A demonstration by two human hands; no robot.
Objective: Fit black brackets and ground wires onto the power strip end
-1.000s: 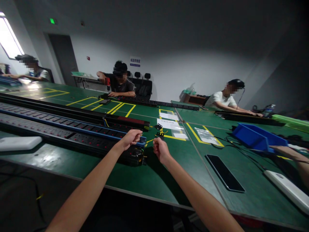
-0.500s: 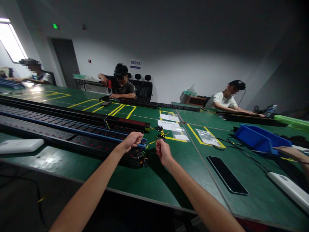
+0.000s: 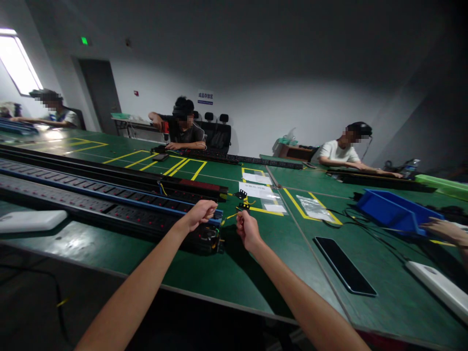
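Note:
My left hand [image 3: 200, 214] is closed in a fist over the near end of a long blue-edged strip [image 3: 179, 206]; whatever its fingers hold is hidden. To its right, my right hand [image 3: 249, 229] is closed in a pinch, with a small black perforated bracket [image 3: 243, 206] right at its fingertips. I cannot tell whether the fingers grip it. A yellow wire [image 3: 229, 216] runs from the strip end toward that hand. Below the left hand lies a black socket strip [image 3: 146, 220] with red marks, its end showing loose wiring. Another black bracket [image 3: 241, 194] lies just beyond.
A phone [image 3: 344, 266], a blue bin [image 3: 393, 212] and a white case [image 3: 437, 287] with cables are on the right; a co-worker's hand [image 3: 444, 230] is at the bin. Another white case [image 3: 31, 221] lies left. Papers [image 3: 257, 189] lie ahead; several people work across the table.
My two hands have barely moved. The co-worker's hand at the blue bin has shifted slightly.

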